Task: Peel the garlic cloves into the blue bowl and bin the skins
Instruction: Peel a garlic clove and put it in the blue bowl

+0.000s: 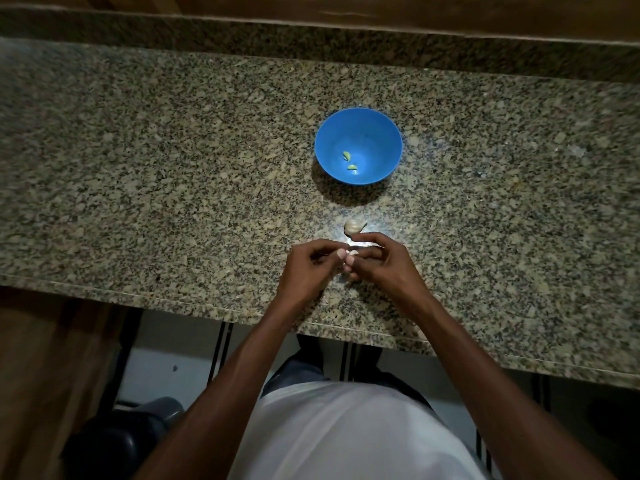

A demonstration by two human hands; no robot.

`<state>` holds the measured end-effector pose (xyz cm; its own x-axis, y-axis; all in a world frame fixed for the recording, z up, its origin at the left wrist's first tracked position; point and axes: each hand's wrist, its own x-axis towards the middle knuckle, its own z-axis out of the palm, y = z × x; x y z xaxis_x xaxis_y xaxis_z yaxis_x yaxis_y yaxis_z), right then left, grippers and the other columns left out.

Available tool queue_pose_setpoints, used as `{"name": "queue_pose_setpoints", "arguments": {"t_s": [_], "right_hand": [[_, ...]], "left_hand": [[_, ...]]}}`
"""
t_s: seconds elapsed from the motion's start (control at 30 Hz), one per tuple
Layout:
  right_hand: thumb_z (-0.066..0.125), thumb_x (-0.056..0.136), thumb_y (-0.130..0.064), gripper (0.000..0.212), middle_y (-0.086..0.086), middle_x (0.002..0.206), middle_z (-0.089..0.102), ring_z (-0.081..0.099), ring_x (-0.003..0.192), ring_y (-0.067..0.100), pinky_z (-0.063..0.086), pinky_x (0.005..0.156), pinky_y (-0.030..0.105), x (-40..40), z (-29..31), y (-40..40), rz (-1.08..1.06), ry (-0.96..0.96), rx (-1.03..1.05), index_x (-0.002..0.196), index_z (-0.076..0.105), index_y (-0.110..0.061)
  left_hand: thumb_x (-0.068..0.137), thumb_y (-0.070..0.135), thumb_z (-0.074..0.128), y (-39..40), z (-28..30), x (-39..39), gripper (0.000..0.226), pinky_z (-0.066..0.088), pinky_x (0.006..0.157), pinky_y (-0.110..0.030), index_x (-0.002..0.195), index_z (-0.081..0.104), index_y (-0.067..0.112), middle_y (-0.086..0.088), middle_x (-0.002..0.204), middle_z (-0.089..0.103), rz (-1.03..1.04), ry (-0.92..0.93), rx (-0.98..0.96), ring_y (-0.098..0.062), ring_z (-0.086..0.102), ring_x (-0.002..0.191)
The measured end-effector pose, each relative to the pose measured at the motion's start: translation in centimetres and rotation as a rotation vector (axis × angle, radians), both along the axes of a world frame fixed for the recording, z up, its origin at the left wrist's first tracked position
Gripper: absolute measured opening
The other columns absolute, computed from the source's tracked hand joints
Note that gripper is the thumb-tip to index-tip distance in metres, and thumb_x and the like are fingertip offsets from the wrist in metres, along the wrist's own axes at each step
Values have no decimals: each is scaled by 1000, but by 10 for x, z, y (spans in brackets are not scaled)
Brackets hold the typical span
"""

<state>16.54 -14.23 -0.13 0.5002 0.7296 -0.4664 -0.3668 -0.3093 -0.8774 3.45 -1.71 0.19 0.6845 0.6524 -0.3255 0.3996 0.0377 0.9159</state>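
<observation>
A blue bowl (374, 123) stands on the granite counter (173, 168) and holds two peeled garlic cloves (349, 161). Nearer to me, an unpeeled piece of garlic (354, 226) lies on the counter. Just below it, my left hand (306, 268) and my right hand (377, 261) meet, fingertips together, pinching a small pale garlic clove (352, 252) between them. Most of that clove is hidden by my fingers.
The counter's front edge runs just under my wrists. A dark bin (131, 434) sits on the floor at lower left, beside a wooden cabinet side (45, 375). A raised granite ledge (311, 39) borders the counter at the back.
</observation>
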Motion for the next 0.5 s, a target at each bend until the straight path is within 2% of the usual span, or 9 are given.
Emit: {"name": "queue_pose_setpoints", "arguments": {"t_s": [0.07,0.17,0.3,0.4,0.5], "right_hand": [[85,88,-11,40,15,97,79,79,90,33,65,83,50,1,0,0,28,-86,-38,124,66,-13],[88,86,-21,27,8,91,79,77,87,31,64,82,54,3,0,-1,32,-238,-93,108,74,-16],[88,85,-31,16,-2,85,80,77,81,16,65,77,46,3,0,-7,74,-411,-115,94,80,-20],[89,84,-26,14,-3,88,81,78,85,15,65,81,47,5,0,-12,69,-345,-114,95,82,-21],[87,87,-23,20,5,97,82,79,96,22,64,88,40,6,5,-17,31,-100,-56,104,83,-14]], "left_hand": [[97,15,74,0,0,0,16,59,88,-23,112,80,12,3,106,80,-5,-29,-43,-8,74,102],[94,21,78,-1,2,0,17,61,88,-28,109,80,13,2,103,80,-26,-46,-58,-12,75,100],[89,22,83,-4,4,1,15,63,84,-32,100,81,11,-1,92,80,-27,-35,-14,-15,77,91],[91,22,81,-8,3,2,11,64,88,-40,99,81,14,1,92,80,-18,-22,25,-15,77,91],[92,18,80,-12,0,3,11,63,89,-43,100,81,12,1,95,80,10,-21,45,-15,77,94]]}}
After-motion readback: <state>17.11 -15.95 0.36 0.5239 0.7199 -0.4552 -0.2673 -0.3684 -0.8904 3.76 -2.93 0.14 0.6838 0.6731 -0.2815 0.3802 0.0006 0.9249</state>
